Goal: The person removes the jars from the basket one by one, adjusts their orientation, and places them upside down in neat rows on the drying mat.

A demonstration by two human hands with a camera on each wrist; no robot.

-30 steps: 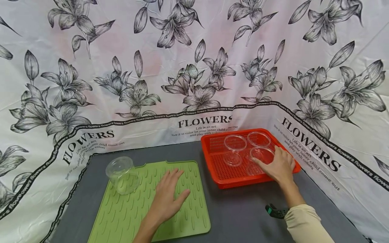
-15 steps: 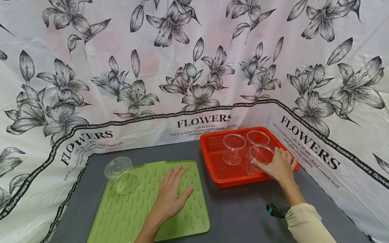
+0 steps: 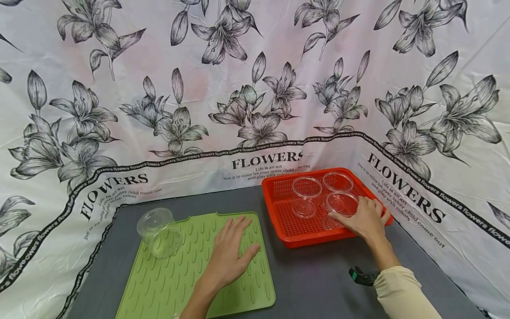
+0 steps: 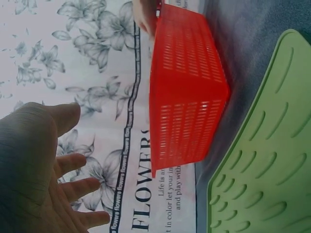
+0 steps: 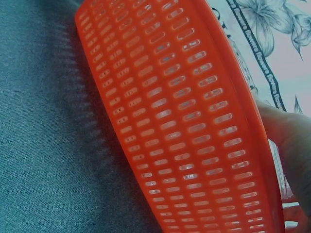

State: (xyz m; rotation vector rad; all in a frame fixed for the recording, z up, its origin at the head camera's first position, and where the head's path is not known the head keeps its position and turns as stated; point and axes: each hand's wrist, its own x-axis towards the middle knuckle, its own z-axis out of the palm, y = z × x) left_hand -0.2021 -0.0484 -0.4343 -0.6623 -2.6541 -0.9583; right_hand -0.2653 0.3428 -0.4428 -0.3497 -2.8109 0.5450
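Note:
In the head view my right hand (image 3: 366, 218) reaches into the red plastic basket (image 3: 275, 212) and grips the nearest clear plastic cup (image 3: 343, 204), thumb in front and fingers on the right side. Two more clear cups, one at the back left (image 3: 307, 188) and one at the back right (image 3: 338, 180), stand in the basket. My left hand (image 3: 229, 254) hovers over the green ridged mat (image 3: 155, 283), fingers spread and holding nothing. Basket wall hides most of the right hand in the right wrist view.
Another clear plastic cup (image 3: 159, 232) stands at the back left of the green mat. A black strap with a green patch (image 3: 361, 276) is at my right wrist. Flower-printed cloth (image 3: 259, 110) hangs behind and beside the grey table (image 3: 311, 283).
My left hand has drifted slightly to the right over the mat. The right hand stays at the nearest cup, its fingers slightly closer around the rim.

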